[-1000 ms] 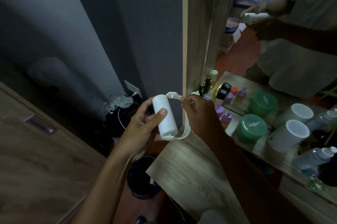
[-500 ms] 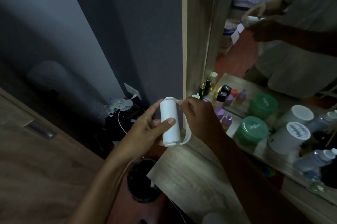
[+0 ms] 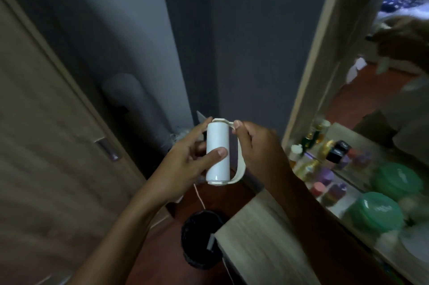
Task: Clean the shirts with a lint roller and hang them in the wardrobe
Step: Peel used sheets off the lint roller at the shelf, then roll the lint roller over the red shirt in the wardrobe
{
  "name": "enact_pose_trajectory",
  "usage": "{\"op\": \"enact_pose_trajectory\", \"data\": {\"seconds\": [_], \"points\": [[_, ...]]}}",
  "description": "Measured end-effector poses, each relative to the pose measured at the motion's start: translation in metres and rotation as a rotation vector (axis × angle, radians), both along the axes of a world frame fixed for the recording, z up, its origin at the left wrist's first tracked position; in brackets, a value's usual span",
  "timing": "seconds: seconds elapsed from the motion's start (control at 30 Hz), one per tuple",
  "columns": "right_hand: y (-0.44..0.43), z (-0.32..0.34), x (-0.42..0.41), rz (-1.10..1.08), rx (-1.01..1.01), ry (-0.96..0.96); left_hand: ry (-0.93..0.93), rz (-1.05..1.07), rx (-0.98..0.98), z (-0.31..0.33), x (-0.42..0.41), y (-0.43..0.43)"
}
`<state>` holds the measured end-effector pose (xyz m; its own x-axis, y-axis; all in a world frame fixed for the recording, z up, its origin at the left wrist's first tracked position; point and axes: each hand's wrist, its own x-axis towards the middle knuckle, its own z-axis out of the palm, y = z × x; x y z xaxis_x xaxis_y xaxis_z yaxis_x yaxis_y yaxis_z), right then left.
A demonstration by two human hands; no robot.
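Lint roller [image 3: 217, 145] now upright, was tilted. Left hand [image 3: 183, 166] grips roll, right hand [image 3: 257, 147] pinches handle loop [image 3: 241, 167]. Roller prep only; no shirts in view.

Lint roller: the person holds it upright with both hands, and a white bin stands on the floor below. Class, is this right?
Not quite: the head view shows the bin is black, not white. The rest stands: the left hand and right hand hold the lint roller upright, with the bin on the floor below.
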<state>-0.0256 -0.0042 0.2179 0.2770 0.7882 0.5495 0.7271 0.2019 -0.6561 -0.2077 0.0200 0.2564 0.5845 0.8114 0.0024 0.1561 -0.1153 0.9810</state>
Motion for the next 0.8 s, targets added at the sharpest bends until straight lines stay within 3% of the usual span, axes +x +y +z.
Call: {"op": "enact_pose_trajectory", "data": {"seconds": [0.4, 0.8], "points": [[0.117, 0.037, -0.167, 0.243, 0.098, -0.031, 0.009, 0.21, 0.133, 0.034, -0.174, 0.082], [0.212, 0.043, -0.309, 0.294, 0.215, -0.061, 0.062, 0.294, 0.295, 0.027, -0.315, 0.178]]}}
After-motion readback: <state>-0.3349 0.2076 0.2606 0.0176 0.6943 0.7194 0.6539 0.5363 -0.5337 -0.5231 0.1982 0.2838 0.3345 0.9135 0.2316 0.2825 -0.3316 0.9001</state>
